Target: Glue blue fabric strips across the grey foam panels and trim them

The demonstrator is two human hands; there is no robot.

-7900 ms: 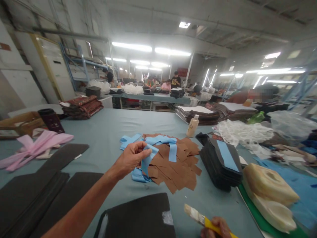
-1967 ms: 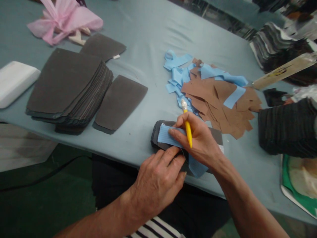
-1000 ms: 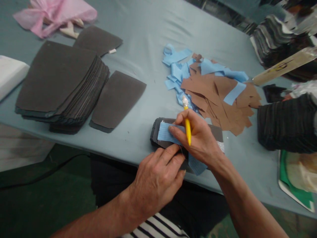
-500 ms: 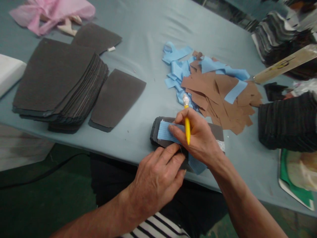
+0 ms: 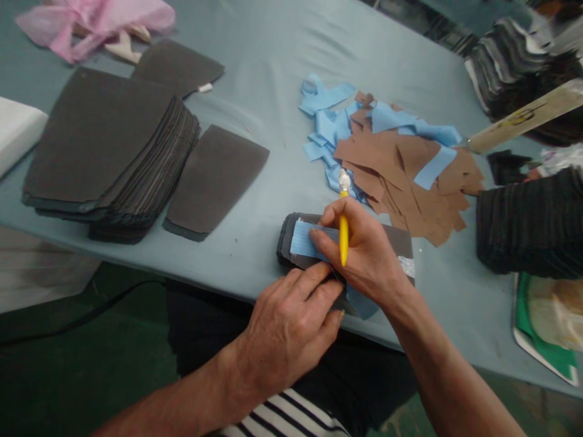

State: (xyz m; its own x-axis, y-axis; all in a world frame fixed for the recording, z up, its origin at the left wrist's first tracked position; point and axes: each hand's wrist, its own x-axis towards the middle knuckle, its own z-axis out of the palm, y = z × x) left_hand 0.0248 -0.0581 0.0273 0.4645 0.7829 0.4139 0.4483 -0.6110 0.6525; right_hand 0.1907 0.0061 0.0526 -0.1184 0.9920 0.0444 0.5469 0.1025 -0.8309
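Observation:
Near the table's front edge lies a small stack of dark fabric pieces (image 5: 286, 243), with a pale blue strip (image 5: 303, 240) on top. My right hand (image 5: 359, 246) holds a yellow-handled brush (image 5: 344, 233), its white-caked end up and its bare tip down. The right thumb also presses on the blue strip. My left hand (image 5: 291, 318) is curled against the stack's near side, its fingertips at the top piece's edge. A blue flap (image 5: 362, 303) hangs below my right hand. Where the left fingertips grip is partly hidden.
Brown and blue scraps (image 5: 401, 176) are heaped beyond my hands. At left stand a tall dark stack (image 5: 104, 139) and a smaller one (image 5: 214, 182). More dark pieces (image 5: 531, 221) are piled at right, near a flat wooden stick (image 5: 523, 118). Pink cloth (image 5: 100, 24) lies at far left.
Both hands stay almost in place. The brush in my right hand has tilted slightly, and my left fingertips have shifted a little to the right.

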